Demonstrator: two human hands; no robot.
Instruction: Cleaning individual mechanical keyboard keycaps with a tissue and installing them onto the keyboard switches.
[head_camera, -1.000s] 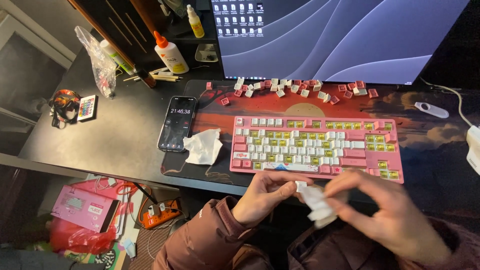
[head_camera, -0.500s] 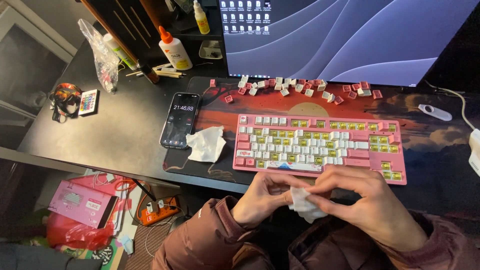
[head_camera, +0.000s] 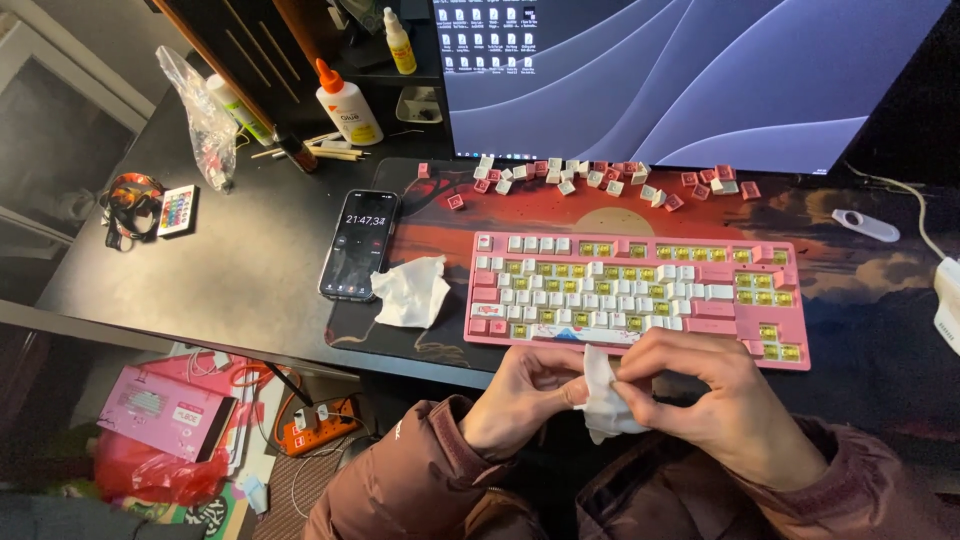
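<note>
Both of my hands meet just in front of the desk edge, pinching one white tissue (head_camera: 606, 398) between them. My left hand (head_camera: 522, 393) grips its left side and my right hand (head_camera: 712, 393) wraps the right side; whatever is folded inside the tissue is hidden. Right behind them lies a pink keyboard (head_camera: 640, 297) with many keycaps off, showing yellow switches. Loose pink and white keycaps (head_camera: 600, 180) are scattered in a row behind it, under the monitor.
A crumpled tissue (head_camera: 410, 292) and a phone (head_camera: 358, 244) lie left of the keyboard on a red desk mat (head_camera: 440, 215). A glue bottle (head_camera: 347, 103), plastic bag (head_camera: 205, 115) and small remote (head_camera: 175, 209) stand further left. Monitor (head_camera: 690, 70) at back; boxes and a power strip (head_camera: 320, 420) on the floor.
My right hand has come back toward the left hand and closed over the tissue, which a second ago hung loose from it. The view has shifted slightly.
</note>
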